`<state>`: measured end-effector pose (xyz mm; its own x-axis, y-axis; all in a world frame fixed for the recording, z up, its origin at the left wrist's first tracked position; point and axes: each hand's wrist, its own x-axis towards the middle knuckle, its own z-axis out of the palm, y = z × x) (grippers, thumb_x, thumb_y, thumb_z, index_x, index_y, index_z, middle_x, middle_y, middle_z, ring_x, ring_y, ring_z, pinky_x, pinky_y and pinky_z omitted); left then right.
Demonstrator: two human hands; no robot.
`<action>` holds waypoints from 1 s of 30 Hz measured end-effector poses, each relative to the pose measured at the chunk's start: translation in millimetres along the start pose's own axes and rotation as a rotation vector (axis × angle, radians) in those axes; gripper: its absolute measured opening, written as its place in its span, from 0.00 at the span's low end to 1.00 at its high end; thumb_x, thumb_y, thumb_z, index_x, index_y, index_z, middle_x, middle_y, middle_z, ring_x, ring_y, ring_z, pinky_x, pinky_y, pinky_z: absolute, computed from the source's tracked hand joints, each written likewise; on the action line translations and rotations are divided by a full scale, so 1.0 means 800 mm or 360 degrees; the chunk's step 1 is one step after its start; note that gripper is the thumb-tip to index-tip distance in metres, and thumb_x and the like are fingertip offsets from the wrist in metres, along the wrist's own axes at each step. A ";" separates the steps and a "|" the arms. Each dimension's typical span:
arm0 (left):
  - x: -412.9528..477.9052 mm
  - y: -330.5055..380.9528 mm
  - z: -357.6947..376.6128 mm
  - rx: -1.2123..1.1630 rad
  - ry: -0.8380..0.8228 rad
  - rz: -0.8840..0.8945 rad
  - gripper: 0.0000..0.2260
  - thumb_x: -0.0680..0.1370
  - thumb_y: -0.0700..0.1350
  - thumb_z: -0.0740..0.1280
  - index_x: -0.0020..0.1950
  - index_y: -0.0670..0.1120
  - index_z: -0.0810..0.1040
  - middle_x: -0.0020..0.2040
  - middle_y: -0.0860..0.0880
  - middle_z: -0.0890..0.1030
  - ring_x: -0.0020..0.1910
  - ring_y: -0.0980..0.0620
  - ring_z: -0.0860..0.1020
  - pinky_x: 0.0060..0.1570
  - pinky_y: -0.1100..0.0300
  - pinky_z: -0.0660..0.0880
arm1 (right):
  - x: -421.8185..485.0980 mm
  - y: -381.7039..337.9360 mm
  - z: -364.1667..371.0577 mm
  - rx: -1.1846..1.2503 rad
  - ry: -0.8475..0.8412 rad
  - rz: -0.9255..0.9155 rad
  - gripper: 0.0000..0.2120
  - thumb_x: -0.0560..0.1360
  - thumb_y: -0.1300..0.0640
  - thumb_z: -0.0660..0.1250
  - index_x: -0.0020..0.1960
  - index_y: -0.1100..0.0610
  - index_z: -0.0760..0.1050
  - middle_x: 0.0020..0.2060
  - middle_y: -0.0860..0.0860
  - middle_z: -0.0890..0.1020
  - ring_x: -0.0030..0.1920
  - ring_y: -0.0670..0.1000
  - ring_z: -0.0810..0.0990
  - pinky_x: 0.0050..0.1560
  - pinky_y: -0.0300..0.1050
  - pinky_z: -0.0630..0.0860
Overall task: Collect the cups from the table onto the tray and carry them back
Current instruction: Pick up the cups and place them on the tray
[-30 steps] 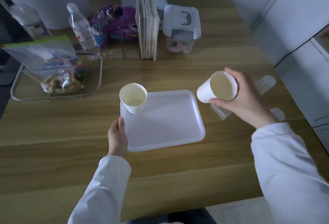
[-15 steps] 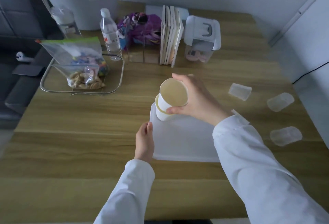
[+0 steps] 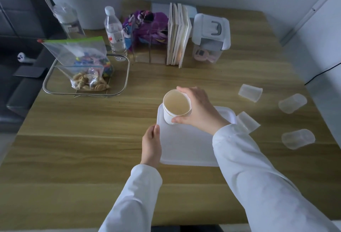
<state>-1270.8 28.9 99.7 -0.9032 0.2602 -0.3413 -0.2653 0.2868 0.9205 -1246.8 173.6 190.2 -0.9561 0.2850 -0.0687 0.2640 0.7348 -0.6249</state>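
Observation:
A white tray [image 3: 186,150] lies on the wooden table in front of me. At its far left corner stand two white paper cups [image 3: 176,107], one nested inside the other. My right hand [image 3: 198,111] is wrapped around the upper cup from the right. My left hand [image 3: 151,146] grips the tray's left edge. Several clear plastic cups lie on their sides to the right of the tray: one [image 3: 250,92] farther back, one [image 3: 292,103] near the table's right edge, one [image 3: 298,138] nearer me, and one [image 3: 248,121] against the tray's right rim.
At the back of the table stand a water bottle [image 3: 115,32], a row of books [image 3: 178,34], a lidded clear box [image 3: 211,36] and purple cloth [image 3: 147,25]. A wire basket [image 3: 86,76] with snack bags sits at the left. A dark sofa lies beyond the table's left edge.
My right hand has carried the second paper cup leftwards from beside the tray and set it into the cup standing on the tray. My left hand stays on the tray's edge.

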 end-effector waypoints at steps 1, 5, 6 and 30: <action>0.001 0.000 0.000 0.0012 -0.0001 0.0007 0.13 0.81 0.45 0.54 0.37 0.42 0.65 0.32 0.51 0.60 0.33 0.51 0.58 0.30 0.63 0.56 | 0.000 0.002 0.001 0.0004 0.0010 0.0006 0.43 0.61 0.52 0.77 0.70 0.52 0.60 0.65 0.55 0.67 0.66 0.55 0.60 0.58 0.34 0.55; 0.002 -0.003 0.002 0.0030 -0.0028 0.0000 0.13 0.81 0.45 0.54 0.38 0.42 0.66 0.32 0.50 0.62 0.33 0.51 0.59 0.31 0.61 0.57 | -0.004 0.009 0.006 -0.0016 0.0031 -0.0026 0.45 0.60 0.50 0.77 0.71 0.52 0.58 0.66 0.54 0.66 0.67 0.56 0.60 0.60 0.34 0.52; 0.003 -0.004 0.003 0.0031 -0.0035 -0.0001 0.14 0.81 0.45 0.54 0.37 0.42 0.67 0.32 0.50 0.62 0.33 0.51 0.59 0.32 0.60 0.58 | -0.006 0.011 0.005 -0.0010 0.0053 -0.0035 0.46 0.60 0.49 0.77 0.72 0.52 0.57 0.65 0.54 0.66 0.67 0.56 0.60 0.61 0.34 0.51; 0.003 -0.007 0.080 0.0125 0.0426 -0.0131 0.16 0.81 0.47 0.54 0.33 0.43 0.63 0.32 0.48 0.60 0.31 0.51 0.58 0.31 0.59 0.58 | -0.110 0.333 -0.059 0.0181 0.0364 0.0953 0.42 0.64 0.45 0.74 0.71 0.55 0.59 0.68 0.58 0.66 0.68 0.57 0.65 0.67 0.53 0.64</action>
<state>-1250.1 87.1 81.2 -0.9394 -0.0168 -0.3423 -0.3239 0.3701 0.8707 -1086.5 373.1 66.6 -0.5930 0.7581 -0.2714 0.7156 0.3417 -0.6092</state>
